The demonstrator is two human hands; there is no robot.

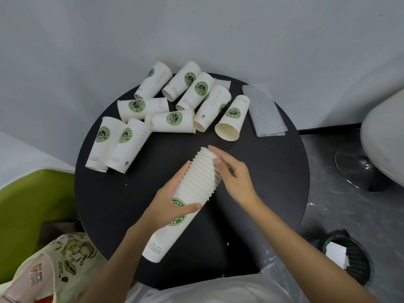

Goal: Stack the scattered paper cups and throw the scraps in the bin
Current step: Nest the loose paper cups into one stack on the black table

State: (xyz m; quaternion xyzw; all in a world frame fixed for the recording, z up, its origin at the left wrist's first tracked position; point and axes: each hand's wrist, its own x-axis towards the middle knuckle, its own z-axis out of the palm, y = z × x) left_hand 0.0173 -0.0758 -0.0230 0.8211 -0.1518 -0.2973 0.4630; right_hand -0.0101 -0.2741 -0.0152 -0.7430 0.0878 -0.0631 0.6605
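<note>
A tilted stack of cups [196, 182] is held over the table [131, 204], gripped round its middle by the left hand [170, 204], fingers curled, and pinched at its top rims by the right hand [234, 176].

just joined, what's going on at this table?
A person is nesting paper cups. The left hand grips a stack of cups tilted over the round black table, and the right hand holds its open rim end. About nine loose cups lie on their sides on the far side, not yet stacked. A bubble wrap piece also lies on the table. The bin on the floor holds some white paper.
</note>
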